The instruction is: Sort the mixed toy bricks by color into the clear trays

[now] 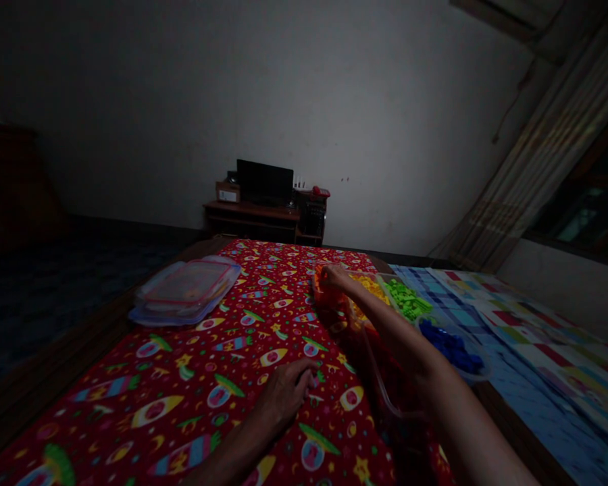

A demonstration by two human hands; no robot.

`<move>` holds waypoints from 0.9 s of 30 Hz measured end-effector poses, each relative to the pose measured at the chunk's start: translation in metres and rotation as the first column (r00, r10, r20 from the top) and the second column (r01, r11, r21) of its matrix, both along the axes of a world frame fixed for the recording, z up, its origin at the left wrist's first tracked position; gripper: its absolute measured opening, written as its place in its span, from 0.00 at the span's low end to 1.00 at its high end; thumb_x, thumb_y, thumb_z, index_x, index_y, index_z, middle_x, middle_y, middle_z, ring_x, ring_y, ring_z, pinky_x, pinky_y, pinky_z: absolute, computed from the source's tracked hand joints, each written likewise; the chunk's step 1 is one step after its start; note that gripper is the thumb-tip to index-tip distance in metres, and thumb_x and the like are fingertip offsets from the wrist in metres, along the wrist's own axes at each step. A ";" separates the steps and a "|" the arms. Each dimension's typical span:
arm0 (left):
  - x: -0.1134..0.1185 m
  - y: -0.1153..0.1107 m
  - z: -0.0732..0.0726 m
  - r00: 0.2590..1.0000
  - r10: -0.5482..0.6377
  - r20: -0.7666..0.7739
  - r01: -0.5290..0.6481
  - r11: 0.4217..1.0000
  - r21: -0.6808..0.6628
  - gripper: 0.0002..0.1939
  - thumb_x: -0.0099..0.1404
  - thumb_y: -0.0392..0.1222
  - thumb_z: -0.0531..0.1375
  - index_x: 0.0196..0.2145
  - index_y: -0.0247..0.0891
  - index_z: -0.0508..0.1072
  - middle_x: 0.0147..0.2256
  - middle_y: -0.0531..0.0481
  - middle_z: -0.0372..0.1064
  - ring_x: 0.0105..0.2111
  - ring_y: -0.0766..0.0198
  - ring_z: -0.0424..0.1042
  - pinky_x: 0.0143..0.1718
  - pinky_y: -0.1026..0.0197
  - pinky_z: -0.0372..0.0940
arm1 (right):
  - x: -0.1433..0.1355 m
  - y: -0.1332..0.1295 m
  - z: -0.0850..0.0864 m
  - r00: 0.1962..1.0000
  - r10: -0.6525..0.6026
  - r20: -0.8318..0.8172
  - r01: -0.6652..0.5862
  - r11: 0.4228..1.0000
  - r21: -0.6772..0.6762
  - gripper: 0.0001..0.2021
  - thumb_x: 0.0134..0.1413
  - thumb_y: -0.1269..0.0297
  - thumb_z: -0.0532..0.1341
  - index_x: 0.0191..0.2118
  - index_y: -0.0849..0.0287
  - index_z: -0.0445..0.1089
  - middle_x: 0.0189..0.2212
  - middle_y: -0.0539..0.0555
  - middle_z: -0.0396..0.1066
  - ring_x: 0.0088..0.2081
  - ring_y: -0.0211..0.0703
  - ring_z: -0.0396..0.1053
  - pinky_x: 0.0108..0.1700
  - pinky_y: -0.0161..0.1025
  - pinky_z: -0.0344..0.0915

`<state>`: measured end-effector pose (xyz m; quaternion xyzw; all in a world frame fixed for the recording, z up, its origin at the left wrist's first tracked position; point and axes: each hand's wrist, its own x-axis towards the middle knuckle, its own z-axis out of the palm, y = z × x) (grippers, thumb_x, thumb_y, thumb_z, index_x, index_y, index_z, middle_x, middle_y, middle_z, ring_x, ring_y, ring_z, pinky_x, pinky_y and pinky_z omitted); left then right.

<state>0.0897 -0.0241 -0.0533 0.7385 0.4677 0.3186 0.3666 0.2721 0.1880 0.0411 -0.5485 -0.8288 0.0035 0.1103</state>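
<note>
My right hand [336,277] reaches into a clear container of orange pieces [320,291] at the far side; its fingertips are hidden among them. Beside it stand containers of yellow pieces [367,287] and green pieces [408,299]. Nearer, to the right of my forearm, a round tub holds blue pieces [450,345]. My left hand [292,386] rests on the red patterned cloth [182,378], its fingers curled, and what they hold, if anything, is too dark to make out. A clear container [385,391] lies partly behind my right forearm.
Stacked clear lids [187,290] lie on the left of the cloth. A bed with a checked cover [552,324] is on the right. Against the far wall stands a desk [253,210] with a black monitor [265,181] and a red telephone [321,192].
</note>
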 end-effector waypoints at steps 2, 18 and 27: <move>0.000 0.000 -0.001 1.000 0.001 -0.012 -0.001 1.000 0.004 0.18 0.66 0.45 0.45 0.37 0.39 0.73 0.32 0.47 0.74 0.30 0.60 0.72 0.31 0.63 0.64 | -0.003 0.001 0.001 0.999 -0.020 -0.031 0.019 1.000 -0.015 0.13 0.46 0.69 0.61 0.39 0.62 0.76 0.33 0.58 0.75 0.32 0.39 0.68 0.33 0.31 0.61; 0.000 0.000 -0.002 0.999 -0.001 -0.052 0.003 1.000 0.025 0.18 0.66 0.44 0.45 0.35 0.39 0.73 0.32 0.48 0.74 0.30 0.62 0.72 0.32 0.65 0.64 | -0.005 -0.003 0.015 0.989 -0.123 -0.078 0.119 0.992 -0.052 0.13 0.59 0.60 0.59 0.42 0.65 0.72 0.37 0.55 0.72 0.36 0.40 0.70 0.37 0.36 0.66; 0.000 -0.003 0.002 0.999 0.018 -0.039 -0.017 1.000 0.018 0.18 0.66 0.44 0.45 0.36 0.38 0.74 0.32 0.48 0.74 0.30 0.62 0.72 0.33 0.64 0.64 | 0.001 0.008 0.022 0.985 -0.167 -0.048 0.169 0.985 0.046 0.12 0.52 0.77 0.54 0.35 0.69 0.76 0.29 0.58 0.73 0.33 0.41 0.69 0.31 0.32 0.59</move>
